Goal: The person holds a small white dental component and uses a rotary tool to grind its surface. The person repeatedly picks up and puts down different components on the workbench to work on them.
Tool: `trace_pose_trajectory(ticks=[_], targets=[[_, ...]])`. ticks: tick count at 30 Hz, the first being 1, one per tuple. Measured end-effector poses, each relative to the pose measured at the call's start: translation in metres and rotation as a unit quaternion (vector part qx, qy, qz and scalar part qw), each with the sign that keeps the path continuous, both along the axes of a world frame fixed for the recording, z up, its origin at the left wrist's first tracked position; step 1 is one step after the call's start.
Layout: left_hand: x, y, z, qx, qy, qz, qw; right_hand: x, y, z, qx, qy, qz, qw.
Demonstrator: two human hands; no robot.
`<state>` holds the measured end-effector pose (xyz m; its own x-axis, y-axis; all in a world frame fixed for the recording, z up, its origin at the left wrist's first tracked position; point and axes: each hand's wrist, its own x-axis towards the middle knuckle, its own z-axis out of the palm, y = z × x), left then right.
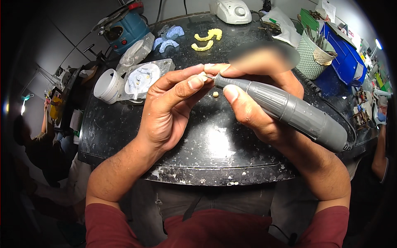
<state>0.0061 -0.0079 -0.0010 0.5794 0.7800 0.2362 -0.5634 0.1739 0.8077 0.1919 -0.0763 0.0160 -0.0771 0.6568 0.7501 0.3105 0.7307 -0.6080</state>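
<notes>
Closest in, scuffed black desk (pixel 120 136). Above it, right hand (pixel 253 115) wrapped around a thick, ribbed, dark-grey cylindrical handpiece (pixel 285 106), long axis slanting from lower right to a thin metal tip (pixel 210 77) at upper left. Just left of that tip, a tiny ivory piece (pixel 204 75), pinched narrowly in left hand (pixel 167 101), thus nearer left than right; contact with the tip too small to tell. On the desk, between both hands, a loose, rounded ivory lump (pixel 215 94). Farther left, grey boxy mould (pixel 167 64) with pale plaster (pixel 142 78); beyond, curved yellow casts (pixel 202 48).
</notes>
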Motion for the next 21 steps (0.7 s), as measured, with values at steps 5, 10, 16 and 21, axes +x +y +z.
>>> trace_pose_trajectory(ticks=[5,10,16,21], targets=[[-0.0015,0.0009,-0.0006,0.004,-0.007,-0.013,1.000,-0.0027,0.0005,-0.0008,-0.003,0.016,0.014,1.000],[-0.0020,0.0025,-0.0010,0.001,-0.011,-0.020,1.000,-0.0016,-0.0006,0.0012,-0.008,0.003,0.014,1.000],[-0.0014,0.0029,-0.0007,-0.003,-0.009,-0.018,1.000,-0.0010,0.0000,0.0008,-0.005,0.010,0.022,1.000],[-0.0007,0.0015,0.0000,-0.005,-0.005,-0.009,1.000,-0.0014,0.0025,-0.0011,0.001,0.005,0.020,1.000]])
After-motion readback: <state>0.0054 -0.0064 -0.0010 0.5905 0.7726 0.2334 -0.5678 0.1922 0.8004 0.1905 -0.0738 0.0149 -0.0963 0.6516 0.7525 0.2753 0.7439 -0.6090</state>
